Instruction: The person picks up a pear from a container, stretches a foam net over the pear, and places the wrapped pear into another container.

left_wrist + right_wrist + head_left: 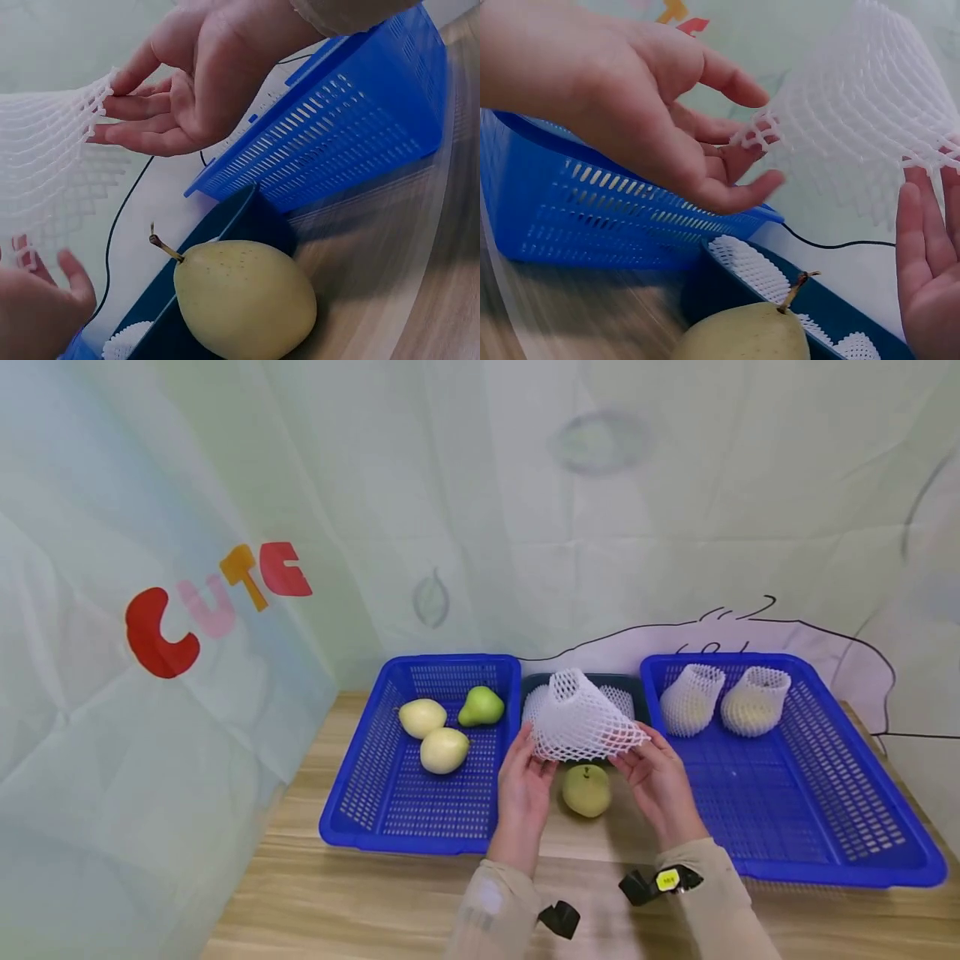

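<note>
Both hands are clamped on a white foam net, held up between them: the left hand (525,785) pinches one side of its wide lower rim between thumb and fingers, the right hand (663,781) pinches the opposite side, and the narrow neck of the foam net (581,718) points up and away from the hands. Between the two hands and below the net, a yellowish pear (587,791) rests bare on the wooden tabletop (360,910), its stem upward. To the left of the left hand stands a blue left basket (435,810) with slotted walls, holding two pale yellow pears (444,750) close together and one green pear (481,706) beside them, all lying on its far half. Just beyond the hands, between the baskets, sits a dark teal container (259,225) with several more white nets (746,262) inside, partly hidden behind the raised net. To the right of the right hand is a blue right basket (765,802); in its far left part, two netted fruits (756,703) stand side by side, each net's neck facing up
</note>
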Demonstrator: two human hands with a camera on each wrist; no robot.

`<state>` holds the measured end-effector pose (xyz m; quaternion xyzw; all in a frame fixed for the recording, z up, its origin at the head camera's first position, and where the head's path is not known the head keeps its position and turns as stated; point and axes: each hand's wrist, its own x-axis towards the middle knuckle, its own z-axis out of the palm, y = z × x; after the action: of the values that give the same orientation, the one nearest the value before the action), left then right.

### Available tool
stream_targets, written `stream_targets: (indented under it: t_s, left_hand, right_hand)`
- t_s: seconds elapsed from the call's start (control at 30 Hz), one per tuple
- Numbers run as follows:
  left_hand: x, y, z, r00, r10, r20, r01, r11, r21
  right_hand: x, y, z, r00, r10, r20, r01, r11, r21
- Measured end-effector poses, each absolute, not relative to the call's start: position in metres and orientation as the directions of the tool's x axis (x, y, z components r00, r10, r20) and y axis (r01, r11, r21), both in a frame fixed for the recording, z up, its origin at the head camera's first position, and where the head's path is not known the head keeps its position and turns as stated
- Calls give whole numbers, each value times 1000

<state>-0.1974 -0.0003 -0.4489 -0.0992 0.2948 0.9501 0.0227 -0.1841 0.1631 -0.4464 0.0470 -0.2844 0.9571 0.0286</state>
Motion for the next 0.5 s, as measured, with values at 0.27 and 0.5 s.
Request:
stream_targets:
  t_s: [0.27,0.5]
  left_hand:
    - [-191,8,-448,-991,61,-116,-115,-828,548]
    - [-193,16,-465,-992,38,-122,-117,-653,749]
  right_hand:
    - [-178,158,-449,-997,-7,75,-33,-853,-521]
    - [-177,152,-454,-984,120,-129,-17,-795,-606]
